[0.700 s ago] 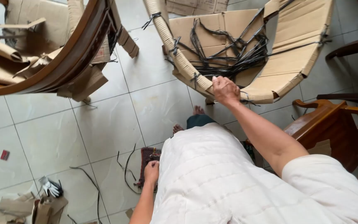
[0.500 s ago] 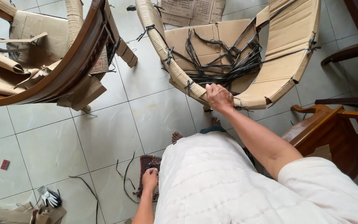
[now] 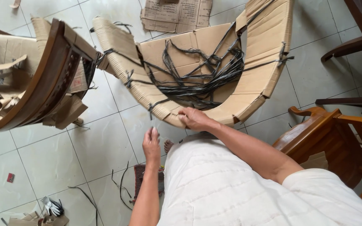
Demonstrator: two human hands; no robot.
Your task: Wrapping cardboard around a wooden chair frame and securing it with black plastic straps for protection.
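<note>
— So why is the curved cardboard-wrapped chair frame tipped toward the person?
— Probably to bring its near edge within reach; the right hand presses closed on that edge, steadying it.
— And the left hand?
— Pinched just below a thin black plastic strap, apparently holding its end; the fingertips hide the grip.

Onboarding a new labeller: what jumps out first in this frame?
The big cardboard-wrapped curved chair frame at top centre, strung with a tangle of black straps. The right hand rests on its near edge, while the left hand is raised just below a dangling strap end. Another wrapped wooden chair stands at left, and a bare wooden chair at right, on a white tiled floor.
</note>
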